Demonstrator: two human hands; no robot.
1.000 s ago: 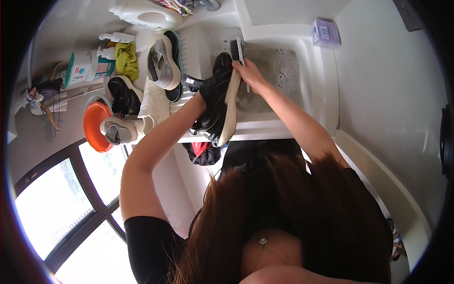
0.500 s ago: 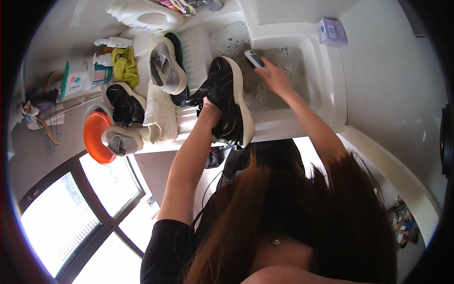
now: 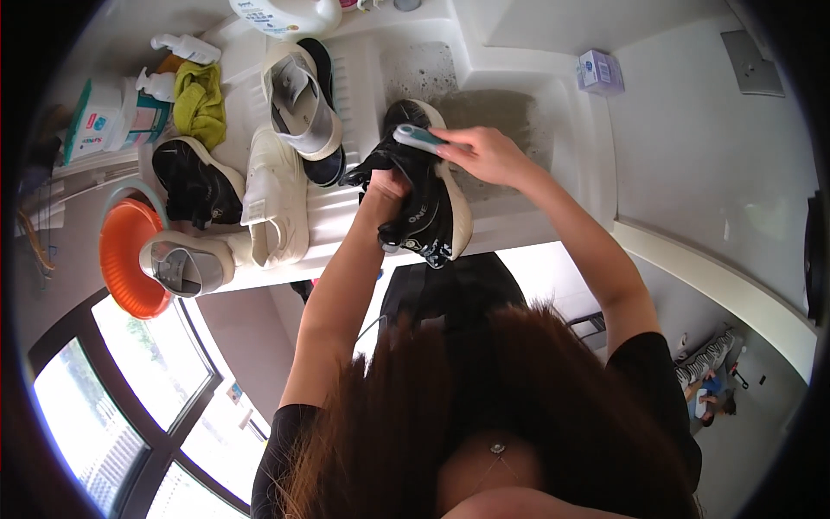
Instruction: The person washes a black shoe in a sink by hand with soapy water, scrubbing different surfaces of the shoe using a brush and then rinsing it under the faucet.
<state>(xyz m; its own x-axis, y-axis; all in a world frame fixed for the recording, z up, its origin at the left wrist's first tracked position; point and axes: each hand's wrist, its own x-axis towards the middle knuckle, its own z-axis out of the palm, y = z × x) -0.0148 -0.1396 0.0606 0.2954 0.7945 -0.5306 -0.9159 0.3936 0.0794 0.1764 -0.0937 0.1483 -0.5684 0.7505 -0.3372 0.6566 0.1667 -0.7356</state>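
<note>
A black sneaker with a thick off-white sole is held up over the front of the white sink. My left hand grips it at its opening, where the loose laces and tongue hang out; some fingers are hidden inside. My right hand is closed round the end of a white and teal brush, which lies against the sneaker's upper near the toe. The bristles are hidden from view. Behind the sneaker, cloudy grey water stands in the basin.
On the ribbed drainboard to the left are a grey shoe, a white shoe, another black sneaker and a second grey shoe. An orange basin, a yellow-green cloth and bottles stand beyond. A purple box sits on the right rim.
My right hand has brought the brush left, from over the water onto the sneaker. The sneaker has turned so more of its upper shows. The whole view has shifted slightly.
</note>
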